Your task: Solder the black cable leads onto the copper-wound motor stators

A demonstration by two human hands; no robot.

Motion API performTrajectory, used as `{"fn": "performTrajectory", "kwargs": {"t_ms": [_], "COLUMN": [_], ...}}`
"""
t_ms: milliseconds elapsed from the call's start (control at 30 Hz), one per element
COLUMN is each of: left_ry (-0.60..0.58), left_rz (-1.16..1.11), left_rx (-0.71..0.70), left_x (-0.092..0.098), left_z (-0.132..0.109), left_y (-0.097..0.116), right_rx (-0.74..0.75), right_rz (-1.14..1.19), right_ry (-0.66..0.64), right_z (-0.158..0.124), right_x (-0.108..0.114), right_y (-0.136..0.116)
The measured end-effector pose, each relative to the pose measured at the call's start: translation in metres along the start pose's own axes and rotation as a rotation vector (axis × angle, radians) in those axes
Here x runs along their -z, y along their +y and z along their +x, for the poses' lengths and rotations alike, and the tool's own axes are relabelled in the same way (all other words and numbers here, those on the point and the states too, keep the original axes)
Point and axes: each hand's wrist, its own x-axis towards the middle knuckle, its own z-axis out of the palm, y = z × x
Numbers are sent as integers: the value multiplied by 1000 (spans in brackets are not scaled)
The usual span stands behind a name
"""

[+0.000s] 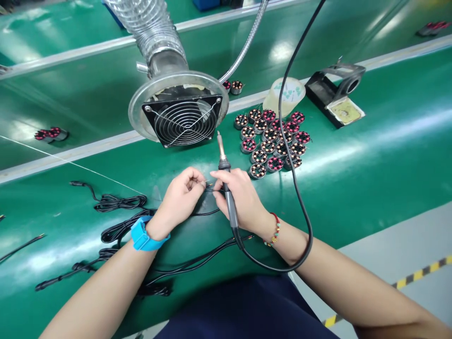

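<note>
My right hand point(245, 200) is closed round a soldering iron point(230, 205), whose metal tip points up and away from me. The same hand's thumb and fingertips come close to the thin wire ends point(209, 184). Pinched in my left hand point(183, 193), which wears a blue wristband point(144, 235), is a fine wire end of a black cable point(206, 213). Whether my right fingertips touch the wires too, I cannot tell. The cable runs beneath both hands on the green bench point(353, 188).
A fume extractor fan point(187, 121) hangs just beyond my hands. Several wound motor stators point(268, 147) stand to the right, near a tape roll point(287, 94) and an iron stand point(339, 94). Coiled black cables point(120, 202) lie left. The iron's cord point(296, 188) loops over my right forearm.
</note>
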Motion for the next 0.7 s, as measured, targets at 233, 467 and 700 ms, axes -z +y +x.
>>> {"fn": "performTrajectory", "kwargs": {"t_ms": [233,467,700], "left_ry": [-50,-138,-162], "left_rz": [40,178,355], "left_rx": [-86,-271,-366], "left_x": [5,12,11], "left_z": [-2,-4,-4], "left_y": [3,4,9], "right_rx": [-20,-143,-138], "right_rz": [81,381,452], "right_ry": [25,31,3], "right_z": [5,3,3], "right_x": [-2,-3,0], "right_y": [4,8,10]}}
